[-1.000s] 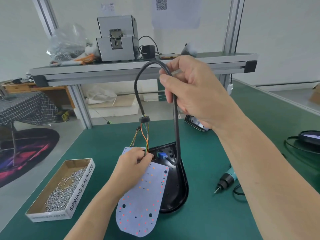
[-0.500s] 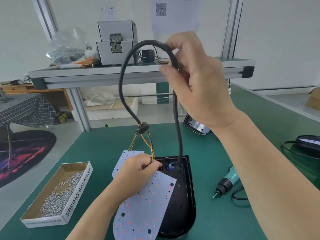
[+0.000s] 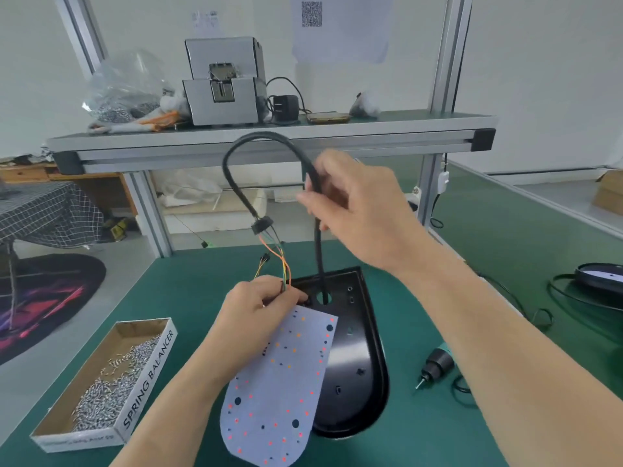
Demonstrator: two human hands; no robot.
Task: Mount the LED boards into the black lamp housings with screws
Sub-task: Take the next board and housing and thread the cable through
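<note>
A black lamp housing point(image 3: 362, 375) lies open-side up on the green table. A white LED board point(image 3: 279, 392) with red and orange dots lies tilted over its left edge. My left hand point(image 3: 259, 311) grips the board's top end and the coloured wires point(image 3: 281, 264) there. A black cable point(image 3: 266, 143) arches up from those wires, then drops through a round hole in the housing. My right hand point(image 3: 354, 203) holds that cable above the housing, fingers curled around it.
A cardboard box of screws point(image 3: 111, 385) sits at the left. An electric screwdriver point(image 3: 435, 365) lies right of the housing. Another lamp head with its cable point(image 3: 600, 274) rests at the far right. A shelf point(image 3: 269, 136) with a grey machine spans the back.
My right hand has come down and toward the housing with the cable, so the arch sits lower. The blue connector seen in the housing hole is gone from view. My left hand stays on the board.
</note>
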